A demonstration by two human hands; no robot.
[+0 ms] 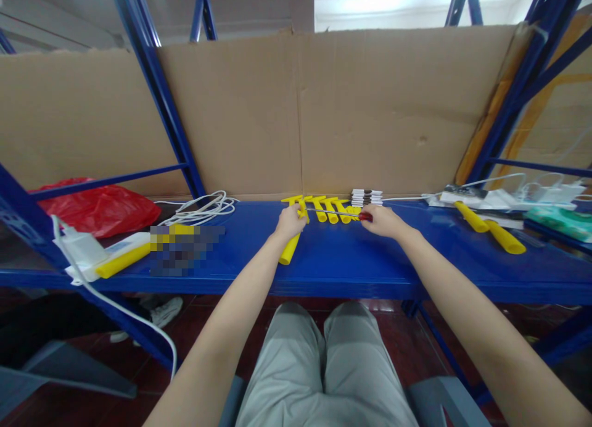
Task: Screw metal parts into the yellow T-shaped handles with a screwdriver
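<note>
A yellow piece [289, 249] is held in the left hand [290, 222], near the back of the blue table [351, 260]. The fingers are closed around its upper part, and its round lower end is left poking out toward the table's front edge. It is probably gripped this way so that it is held steady and does not twist.

A long thin tool [365, 216] (it looks like a screwdriver) is held by its red end in the right hand [380, 220]. Its metal rod is pointed sideways at the top of the yellow piece. Whether the tip is touching cannot be told, as that spot is too small to see well. The tool is perhaps laid flat like this because it is being aimed at the side of the piece.

More yellow pieces [333, 218] are lined up behind the rod, maybe so that they can be reached easily. A small black-and-white stack [367, 197] is set beside them, against the cardboard [393, 118].

Both arms are stretched forward and slanted inward, so the hands are brought near each other but are not touching. The right hand is turned with its back up, and its fingers are curled tight.
</note>
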